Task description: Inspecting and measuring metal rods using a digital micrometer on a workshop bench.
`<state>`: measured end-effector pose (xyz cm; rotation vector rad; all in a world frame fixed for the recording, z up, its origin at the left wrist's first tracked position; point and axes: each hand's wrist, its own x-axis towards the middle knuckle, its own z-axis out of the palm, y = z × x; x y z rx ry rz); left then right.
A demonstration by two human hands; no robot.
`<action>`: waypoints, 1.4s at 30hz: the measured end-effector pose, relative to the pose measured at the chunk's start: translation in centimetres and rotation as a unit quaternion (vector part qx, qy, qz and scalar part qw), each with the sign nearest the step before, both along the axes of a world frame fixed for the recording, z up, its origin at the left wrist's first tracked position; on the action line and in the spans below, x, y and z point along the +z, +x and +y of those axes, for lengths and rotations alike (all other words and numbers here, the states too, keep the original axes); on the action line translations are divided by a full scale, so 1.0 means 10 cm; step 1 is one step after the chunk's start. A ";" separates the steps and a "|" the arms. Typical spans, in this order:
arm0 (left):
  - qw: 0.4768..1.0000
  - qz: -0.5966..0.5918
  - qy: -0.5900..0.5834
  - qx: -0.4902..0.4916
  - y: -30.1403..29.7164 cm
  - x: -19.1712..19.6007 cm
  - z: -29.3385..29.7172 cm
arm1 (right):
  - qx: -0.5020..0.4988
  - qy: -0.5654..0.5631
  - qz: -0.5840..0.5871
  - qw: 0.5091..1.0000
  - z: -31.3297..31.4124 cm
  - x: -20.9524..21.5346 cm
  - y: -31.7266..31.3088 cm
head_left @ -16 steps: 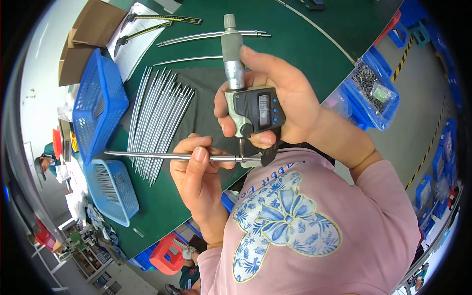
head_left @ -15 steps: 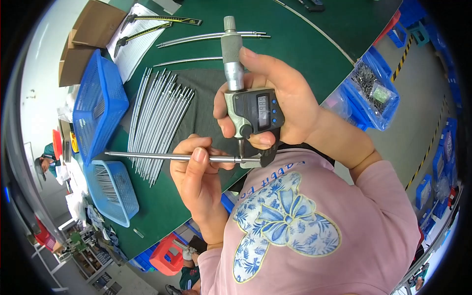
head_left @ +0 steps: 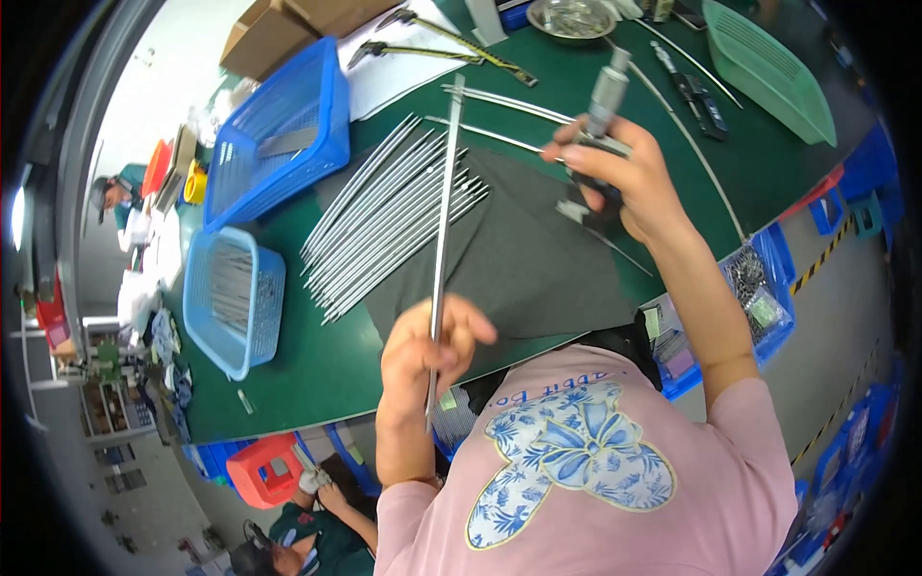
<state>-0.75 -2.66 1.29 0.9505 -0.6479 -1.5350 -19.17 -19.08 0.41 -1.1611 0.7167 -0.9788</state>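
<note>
Pinched between the thumb and fingers of my left hand is a slim metal rod, tilted nearly upright in the view. Its far end passes in front of the rods on the cloth. My right hand grips a digital micrometer, its knurled barrel pointing away from me and its display out of sight. The rod and the micrometer are apart. Several similar metal rods lie side by side, partly on a dark grey cloth. A few more rods rest beyond them.
At left stand a blue basket and a light blue basket with rods inside. Calipers lie on paper. A green tray and metal bowl are far right. Below left, a co-worker sits near a red stool.
The rod has come out of the micrometer's jaws and swung from level to nearly upright. My right hand has moved right with the micrometer. The view has shifted, showing more of the far table.
</note>
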 end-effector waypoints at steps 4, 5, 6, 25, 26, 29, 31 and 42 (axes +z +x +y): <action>0.986 -0.043 0.022 -0.162 0.11 -0.01 0.21 | -0.025 0.025 -0.037 0.999 -0.12 0.12 0.07; 0.981 -0.047 0.032 -0.188 0.13 0.00 0.22 | -0.015 0.016 -0.035 0.999 -0.12 0.12 0.06; 0.979 -0.045 0.031 -0.194 0.15 0.00 0.21 | -0.005 0.007 -0.033 0.999 -0.12 0.12 0.03; 0.960 -0.023 -0.229 0.161 -0.40 -0.40 -0.34 | -0.029 0.245 -0.179 0.952 0.63 -0.04 0.07; 0.958 -0.044 -0.236 0.156 -0.39 -0.43 -0.33 | -0.027 0.211 -0.151 0.965 0.65 -0.04 0.04; 0.959 -0.033 -0.232 0.161 -0.37 -0.38 -0.28 | 0.007 0.164 -0.115 0.980 0.59 -0.02 -0.08; 0.964 -0.038 -0.205 0.164 -0.37 -0.31 -0.26 | 0.070 0.212 -0.155 0.962 0.45 0.05 -0.16; 0.988 -0.013 -0.132 0.083 -0.35 -0.22 -0.18 | 0.163 0.271 -0.199 0.928 0.44 0.23 -0.13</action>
